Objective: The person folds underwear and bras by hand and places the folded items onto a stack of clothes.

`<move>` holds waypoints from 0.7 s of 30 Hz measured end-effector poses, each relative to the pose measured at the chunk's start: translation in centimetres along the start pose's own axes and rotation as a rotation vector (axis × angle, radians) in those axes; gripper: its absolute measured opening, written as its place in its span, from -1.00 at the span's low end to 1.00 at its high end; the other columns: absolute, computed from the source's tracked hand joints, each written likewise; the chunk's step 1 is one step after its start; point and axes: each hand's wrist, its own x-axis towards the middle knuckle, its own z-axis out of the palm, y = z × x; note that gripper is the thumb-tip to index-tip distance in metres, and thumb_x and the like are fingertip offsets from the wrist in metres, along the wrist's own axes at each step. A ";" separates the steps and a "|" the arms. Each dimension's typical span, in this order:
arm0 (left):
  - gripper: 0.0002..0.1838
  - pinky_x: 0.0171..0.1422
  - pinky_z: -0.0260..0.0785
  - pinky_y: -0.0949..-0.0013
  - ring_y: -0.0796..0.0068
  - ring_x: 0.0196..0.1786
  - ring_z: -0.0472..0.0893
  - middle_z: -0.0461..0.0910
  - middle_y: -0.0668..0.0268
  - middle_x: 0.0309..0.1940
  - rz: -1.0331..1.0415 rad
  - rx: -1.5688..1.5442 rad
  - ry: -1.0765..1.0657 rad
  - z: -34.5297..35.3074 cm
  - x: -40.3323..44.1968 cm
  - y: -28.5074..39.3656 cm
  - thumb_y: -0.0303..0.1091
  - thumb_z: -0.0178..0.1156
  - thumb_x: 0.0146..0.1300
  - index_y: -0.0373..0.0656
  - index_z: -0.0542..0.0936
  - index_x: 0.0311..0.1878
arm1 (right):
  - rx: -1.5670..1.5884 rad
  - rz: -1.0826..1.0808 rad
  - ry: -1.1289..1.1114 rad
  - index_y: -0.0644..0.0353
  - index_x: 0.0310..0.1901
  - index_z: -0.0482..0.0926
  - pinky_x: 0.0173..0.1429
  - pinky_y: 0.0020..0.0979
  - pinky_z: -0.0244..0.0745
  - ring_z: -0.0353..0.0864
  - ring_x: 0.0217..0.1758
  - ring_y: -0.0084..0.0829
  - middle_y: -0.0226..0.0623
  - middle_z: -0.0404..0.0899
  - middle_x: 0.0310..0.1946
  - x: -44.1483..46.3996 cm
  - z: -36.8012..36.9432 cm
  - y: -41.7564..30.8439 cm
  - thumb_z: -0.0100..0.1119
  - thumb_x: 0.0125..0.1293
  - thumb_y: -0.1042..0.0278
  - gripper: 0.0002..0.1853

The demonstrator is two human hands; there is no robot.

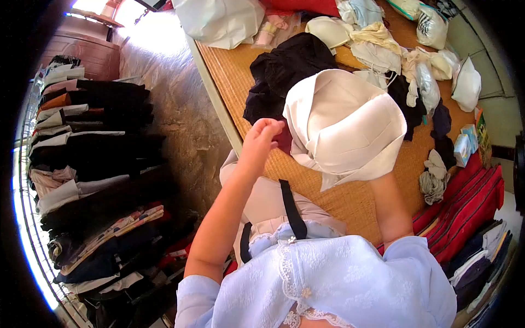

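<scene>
A bulky off-white garment (347,123), loosely bunched with folds and a pointed lower corner, is lifted above the woven mat in front of me. My right forearm runs up beneath it, and the cloth hides the right hand and its fingers. Just left of the garment's edge is my left hand (265,134), fingers curled in and a small gap from the cloth. Whether anything small sits in those fingers, I cannot make out. Behind the garment lies a crumpled black garment (290,63). A dark red patch of cloth (283,141) shows between the left hand and the off-white garment.
The woven mat (339,205) covers a raised platform. A white plastic bag (219,22) and several bundled clothes (377,46) lie at its far side. Grey cloth (435,180) and a small blue-white box (465,145) sit at right. Hanging clothes (98,158) line the left.
</scene>
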 end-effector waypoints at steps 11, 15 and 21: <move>-0.57 -0.16 0.38 0.49 0.58 -0.24 0.50 0.49 0.32 -0.24 0.107 -0.130 -0.112 1.5 -0.9 1.2 -0.15 0.13 0.17 -0.20 0.37 0.02 | 0.343 0.496 -0.214 0.31 0.13 0.28 0.09 -0.26 0.41 0.47 0.02 -0.25 -0.12 0.44 0.00 2.3 0.2 -1.1 0.04 0.15 -0.12 -0.32; -0.63 -0.19 0.31 0.56 0.65 -0.28 0.45 0.49 0.38 -0.29 0.186 0.026 -0.007 1.0 -1.5 3.0 -0.16 0.12 0.17 -0.22 0.43 -0.07 | -0.211 0.543 -0.213 0.37 -0.02 0.43 -0.01 -0.39 0.45 0.55 -0.13 -0.35 -0.13 0.54 -0.17 2.9 0.9 -2.7 0.16 0.12 0.16 -0.51; -0.70 -0.38 0.20 0.56 0.70 -0.47 0.35 0.47 0.46 -0.49 0.279 -0.088 0.079 -2.9 0.4 3.2 -0.15 -0.01 0.26 -0.20 0.54 -0.20 | -0.430 0.388 -0.181 0.42 -0.06 0.44 0.01 -0.40 0.41 0.55 -0.15 -0.37 -0.15 0.55 -0.19 4.9 0.4 -6.4 0.12 0.00 0.47 -0.59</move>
